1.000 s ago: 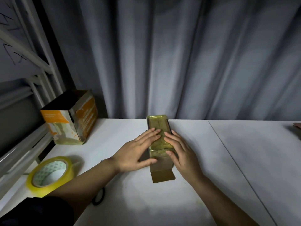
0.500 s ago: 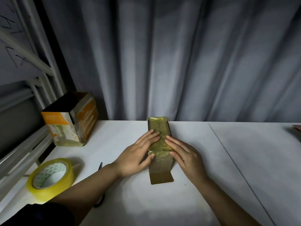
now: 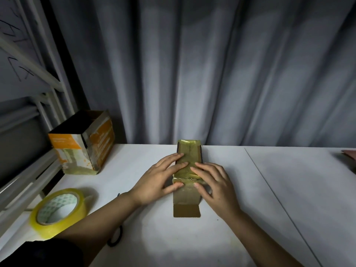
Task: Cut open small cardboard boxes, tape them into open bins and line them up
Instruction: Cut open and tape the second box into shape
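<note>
Box: one long, narrow cardboard box [image 3: 189, 170] lies flat at the middle of the white bench [image 3: 289, 189], long axis running near to far, far end at the bench's back edge; glossy, wrinkled yellowish tape covers its top, and a bare brown flap lies open at the near end.
Left hand: left hand [image 3: 159, 178] lies flat, straight fingers pressing the taped top from the left (grip apart, nothing clasped).
Right hand: right hand [image 3: 213, 182] likewise, fingers spread over the tape from the right.
Bin: one upright open-topped box [image 3: 84, 143], orange and white print, shiny taped corners, far left.
Tape: one roll of yellow tape [image 3: 57, 212], round, lying flat near left.
Scissors: a dark handle loop [image 3: 115, 237] shows under the left forearm.
Backdrop: grey pleated curtain [image 3: 212, 74].
</note>
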